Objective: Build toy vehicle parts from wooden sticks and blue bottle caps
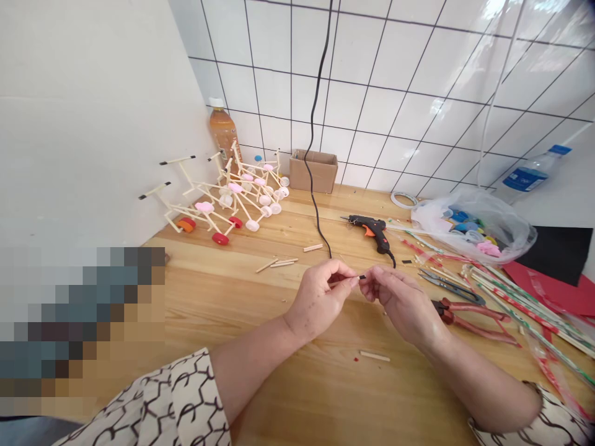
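Observation log, head view. Both hands are raised over the worktop (325, 387), close together and narrowly pinched. The left hand (317, 298) and right hand (395, 298) meet at a small black piece (361, 277), held between their fingertips (352, 282) just above the near-middle of the worktop. The piece is too small for me to identify its exact form.

The glue gun (369, 228) lies just far of the hands, and its cord (317, 210) runs up the tiled wall. I cannot tell whether the gun is hot. The pliers (469, 319) and scissors (450, 286) lie to the right, with loose offcuts (281, 263) to the far left.

Risks: a loose pinch could drop the piece among the offcuts, where it would be hard to spot. A careless right-hand move could snag the gun's cord or catch the open pliers, dragging the gun nearer to skin.
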`<action>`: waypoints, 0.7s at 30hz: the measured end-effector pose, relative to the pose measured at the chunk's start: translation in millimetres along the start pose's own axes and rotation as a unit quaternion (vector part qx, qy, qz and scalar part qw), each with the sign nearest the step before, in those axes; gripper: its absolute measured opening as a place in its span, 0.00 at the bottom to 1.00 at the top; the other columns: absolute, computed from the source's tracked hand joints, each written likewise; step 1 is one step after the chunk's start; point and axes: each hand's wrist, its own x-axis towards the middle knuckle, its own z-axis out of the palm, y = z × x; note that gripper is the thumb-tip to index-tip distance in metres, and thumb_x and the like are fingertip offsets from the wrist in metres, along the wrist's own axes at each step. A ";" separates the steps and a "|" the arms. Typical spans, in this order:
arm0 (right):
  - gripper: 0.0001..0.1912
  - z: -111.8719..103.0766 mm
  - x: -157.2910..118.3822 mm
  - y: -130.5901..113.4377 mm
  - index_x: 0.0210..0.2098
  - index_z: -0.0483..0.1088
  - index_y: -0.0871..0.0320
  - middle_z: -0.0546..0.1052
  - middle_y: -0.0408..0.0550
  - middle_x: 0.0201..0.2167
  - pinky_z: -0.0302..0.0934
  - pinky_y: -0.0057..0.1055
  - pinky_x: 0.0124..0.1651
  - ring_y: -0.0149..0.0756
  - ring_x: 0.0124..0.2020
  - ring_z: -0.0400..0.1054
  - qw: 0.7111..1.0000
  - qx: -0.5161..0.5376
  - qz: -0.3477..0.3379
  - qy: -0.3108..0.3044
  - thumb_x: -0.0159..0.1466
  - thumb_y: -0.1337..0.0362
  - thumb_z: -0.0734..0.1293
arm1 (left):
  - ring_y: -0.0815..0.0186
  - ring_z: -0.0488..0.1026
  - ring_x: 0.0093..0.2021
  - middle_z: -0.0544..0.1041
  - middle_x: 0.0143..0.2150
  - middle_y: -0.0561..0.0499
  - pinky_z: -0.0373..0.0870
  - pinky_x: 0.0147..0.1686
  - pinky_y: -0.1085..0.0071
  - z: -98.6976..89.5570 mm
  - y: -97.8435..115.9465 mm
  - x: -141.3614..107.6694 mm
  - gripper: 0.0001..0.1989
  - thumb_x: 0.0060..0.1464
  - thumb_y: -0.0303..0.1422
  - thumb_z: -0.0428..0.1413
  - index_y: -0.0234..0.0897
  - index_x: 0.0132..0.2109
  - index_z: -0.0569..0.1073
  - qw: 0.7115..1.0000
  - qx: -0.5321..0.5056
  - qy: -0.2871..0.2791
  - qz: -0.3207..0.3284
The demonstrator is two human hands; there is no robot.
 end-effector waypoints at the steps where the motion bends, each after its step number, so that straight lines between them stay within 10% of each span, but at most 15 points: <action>1: 0.11 -0.3 -0.2 0.1 0.27 0.74 0.59 0.73 0.45 0.23 0.55 0.29 0.31 0.30 0.26 0.62 1.000 0.000 -0.002 -0.006 0.57 0.56 0.68 | 0.72 0.70 0.28 0.73 0.26 0.53 0.67 0.30 0.77 0.0 -0.2 -0.1 0.02 0.50 0.26 0.56 0.32 0.30 0.72 1.000 0.001 0.004 0.006; 21: 0.12 -2.1 -3.5 1.3 0.28 0.72 0.59 0.69 0.40 0.22 0.54 0.26 0.30 0.27 0.25 0.59 0.985 -0.167 -0.040 0.006 0.57 0.55 0.68 | 0.69 0.74 0.33 0.78 0.33 0.49 0.71 0.35 0.75 0.2 -7.9 -1.7 0.07 0.54 0.24 0.53 0.33 0.36 0.75 0.985 0.113 -0.018 0.126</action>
